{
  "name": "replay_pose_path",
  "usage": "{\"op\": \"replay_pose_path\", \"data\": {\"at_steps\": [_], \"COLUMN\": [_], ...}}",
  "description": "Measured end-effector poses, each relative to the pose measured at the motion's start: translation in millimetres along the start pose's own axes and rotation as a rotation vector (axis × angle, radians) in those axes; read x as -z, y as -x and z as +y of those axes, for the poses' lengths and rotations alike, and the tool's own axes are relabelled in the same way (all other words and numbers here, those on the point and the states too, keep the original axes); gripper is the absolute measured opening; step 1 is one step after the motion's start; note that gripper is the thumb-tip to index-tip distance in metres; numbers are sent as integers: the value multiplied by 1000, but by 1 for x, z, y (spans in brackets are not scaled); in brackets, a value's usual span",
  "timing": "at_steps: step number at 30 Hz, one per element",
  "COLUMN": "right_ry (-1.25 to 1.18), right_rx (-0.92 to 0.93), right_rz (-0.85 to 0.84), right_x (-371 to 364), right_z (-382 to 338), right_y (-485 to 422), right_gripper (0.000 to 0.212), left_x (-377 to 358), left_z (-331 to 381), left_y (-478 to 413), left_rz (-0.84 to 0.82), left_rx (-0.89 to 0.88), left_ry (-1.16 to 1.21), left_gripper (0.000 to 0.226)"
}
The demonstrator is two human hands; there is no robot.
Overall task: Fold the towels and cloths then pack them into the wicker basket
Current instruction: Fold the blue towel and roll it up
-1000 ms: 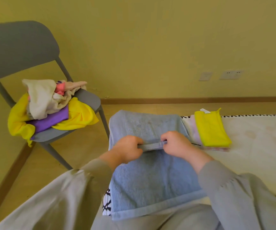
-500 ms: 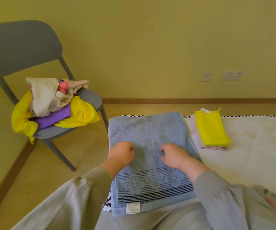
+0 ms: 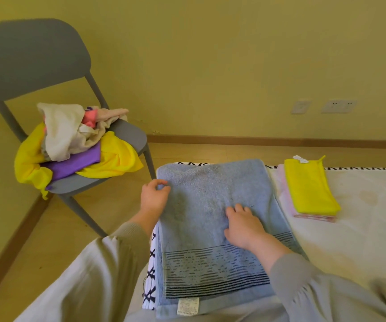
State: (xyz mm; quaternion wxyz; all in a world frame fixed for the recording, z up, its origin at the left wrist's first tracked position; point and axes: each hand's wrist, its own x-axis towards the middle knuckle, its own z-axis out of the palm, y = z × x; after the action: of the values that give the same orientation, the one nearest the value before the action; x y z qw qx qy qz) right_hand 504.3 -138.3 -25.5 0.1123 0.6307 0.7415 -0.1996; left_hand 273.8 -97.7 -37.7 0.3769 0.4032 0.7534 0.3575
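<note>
The blue towel [image 3: 210, 205] lies flat on the white mat [image 3: 361, 228] straight ahead of me, its long axis running away from my lap with the striped end nearest. My left hand [image 3: 153, 198] pinches its left long edge near the far corner, and my right hand [image 3: 243, 225] rests open and flat mid-towel. So I judge the left hand leads a sideways fold; the folded yellow cloth [image 3: 308, 187] lies just to the right.
</note>
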Motion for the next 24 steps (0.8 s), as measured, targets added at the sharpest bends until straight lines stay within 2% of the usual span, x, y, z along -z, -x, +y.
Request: {"op": "replay_pose_path", "data": {"at_steps": [3,7,10,12,16,20,24], "right_ry": [-66,-100,-176,-170,-120,-79,-21], "right_rx": [-10,-27,-55,-60,-61,-43,36], "right_rz": [-5,-93,-187,-246,-286,-212,-84], "right_x": [3,1,7,13,17,19,12], "right_z": [3,8,9,7,2,2,5], "right_y": [-6,-16,-32,-41,-53,-47,-37], "right_gripper": [43,38,15,19,12,17,16], "left_x": [-3,-4,-3,-2,1,6,3], "left_z": [12,25,29,30,37,30,17], "left_y": [-10,-26,-38,-46,-55,-58,-49], "left_rz": [11,-3,15,28,37,229,275], "left_rx": [-10,78,139,138,137,94,-100], "left_ry": [65,151,194,258,364,159,-360], "left_gripper": [48,58,53,43,23,29,46]}}
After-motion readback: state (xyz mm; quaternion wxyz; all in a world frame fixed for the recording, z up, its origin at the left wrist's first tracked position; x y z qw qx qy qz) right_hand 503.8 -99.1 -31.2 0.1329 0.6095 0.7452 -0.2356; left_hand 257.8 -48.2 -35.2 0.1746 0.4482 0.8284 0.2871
